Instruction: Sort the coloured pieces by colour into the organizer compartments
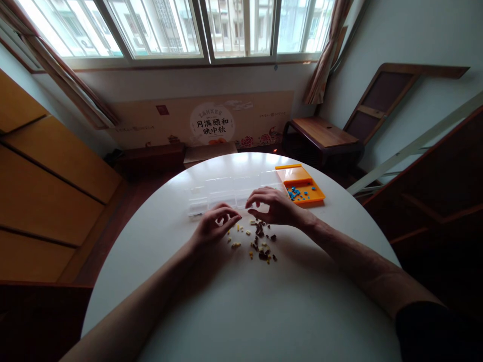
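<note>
Left hand [213, 223] pinched, hold unclear, right hand [273, 206] loosely curled over small pieces [260, 241], round white table [241, 306], window [169, 25]

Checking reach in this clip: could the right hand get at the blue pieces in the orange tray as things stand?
Probably yes. The right hand hovers over the small pieces, and the orange tray with the blue pieces lies just beyond its wrist side on the white table, open-topped, nothing between.

Both hands, left hand [213, 224] and right hand [272, 206], hover over small pieces [260, 241] on white table [241, 311]
</note>
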Demonstrator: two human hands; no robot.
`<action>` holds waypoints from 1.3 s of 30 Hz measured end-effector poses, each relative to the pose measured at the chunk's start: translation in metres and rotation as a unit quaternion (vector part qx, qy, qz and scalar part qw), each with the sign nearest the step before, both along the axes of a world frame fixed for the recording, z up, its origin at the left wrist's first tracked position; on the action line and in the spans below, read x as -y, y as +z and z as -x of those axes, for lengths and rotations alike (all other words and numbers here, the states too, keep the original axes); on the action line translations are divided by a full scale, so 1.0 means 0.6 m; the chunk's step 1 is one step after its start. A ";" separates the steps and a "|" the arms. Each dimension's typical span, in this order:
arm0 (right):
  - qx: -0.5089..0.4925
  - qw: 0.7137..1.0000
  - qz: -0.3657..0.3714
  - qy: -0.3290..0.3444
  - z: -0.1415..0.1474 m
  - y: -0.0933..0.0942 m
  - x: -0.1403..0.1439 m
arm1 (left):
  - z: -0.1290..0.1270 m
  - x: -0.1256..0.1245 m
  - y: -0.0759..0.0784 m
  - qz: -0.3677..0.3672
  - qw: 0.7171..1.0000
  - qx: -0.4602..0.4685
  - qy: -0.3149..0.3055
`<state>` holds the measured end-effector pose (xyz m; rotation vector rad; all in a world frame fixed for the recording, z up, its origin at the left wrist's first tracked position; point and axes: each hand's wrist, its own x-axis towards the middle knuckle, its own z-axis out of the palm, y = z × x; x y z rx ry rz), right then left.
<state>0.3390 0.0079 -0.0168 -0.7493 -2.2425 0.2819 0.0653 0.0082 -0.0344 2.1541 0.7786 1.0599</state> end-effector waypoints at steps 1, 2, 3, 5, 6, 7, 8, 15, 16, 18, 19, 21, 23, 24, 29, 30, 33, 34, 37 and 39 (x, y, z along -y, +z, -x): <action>0.005 1.000 0.001 0.013 0.003 0.000 0.003 | 0.000 0.000 0.000 0.005 1.000 0.001 0.000; 0.010 1.000 0.002 0.020 0.006 0.000 0.005 | 0.000 -0.001 -0.001 0.010 1.000 0.001 -0.002; 0.015 1.000 0.003 0.022 0.009 -0.001 0.007 | 0.000 -0.001 -0.001 0.014 1.000 0.000 -0.004; 0.027 0.999 -0.002 0.021 0.014 -0.003 0.010 | 0.000 -0.001 0.001 0.023 1.000 -0.002 -0.010; 0.034 0.999 -0.008 0.021 0.016 -0.003 0.011 | 0.000 -0.001 0.002 0.027 1.000 -0.002 -0.013; 0.042 0.999 -0.015 0.022 0.018 -0.004 0.012 | 0.000 -0.001 0.003 0.031 0.999 -0.003 -0.016; 0.049 0.998 -0.022 0.024 0.020 -0.004 0.012 | 0.000 -0.001 0.004 0.035 0.999 -0.004 -0.019; 0.051 0.998 -0.041 0.014 0.019 -0.001 0.012 | -0.003 0.003 0.008 0.035 0.999 -0.004 -0.014; 0.046 0.998 -0.041 0.006 0.017 -0.002 0.010 | -0.003 0.003 0.008 0.035 0.999 -0.003 -0.008; 0.031 0.999 -0.038 -0.021 0.011 -0.004 0.004 | -0.002 0.005 0.006 0.028 0.999 -0.008 0.013; 0.022 0.998 -0.035 -0.043 0.007 -0.006 0.001 | -0.001 0.005 0.004 0.021 0.999 -0.016 0.024; 0.002 0.995 -0.020 -0.094 0.000 -0.010 -0.007 | 0.001 0.004 -0.001 0.000 0.998 -0.042 0.039; -0.010 0.990 -0.004 -0.142 -0.007 -0.015 -0.014 | 0.004 0.003 -0.005 -0.018 0.997 -0.068 0.043; -0.009 0.987 0.003 -0.162 -0.010 -0.017 -0.017 | 0.005 0.002 -0.006 -0.026 0.996 -0.079 0.042; 0.023 0.978 0.023 -0.207 -0.021 -0.015 -0.025 | 0.006 0.003 -0.006 -0.042 0.994 -0.094 0.039; 0.027 0.978 0.025 -0.205 -0.022 -0.011 -0.025 | 0.006 0.003 -0.005 -0.042 0.994 -0.095 0.039; 0.051 0.985 0.044 -0.158 -0.026 0.005 -0.019 | 0.007 0.004 -0.005 -0.044 0.993 -0.101 0.039; 0.066 0.988 0.058 -0.126 -0.026 0.011 -0.016 | 0.007 0.004 -0.006 -0.046 0.993 -0.103 0.039; 0.119 0.987 0.102 -0.038 -0.023 0.023 -0.005 | 0.008 0.002 -0.008 -0.050 0.992 -0.106 0.036; 0.148 0.983 0.111 -0.015 -0.019 0.025 0.002 | 0.008 0.001 -0.009 -0.049 0.992 -0.108 0.035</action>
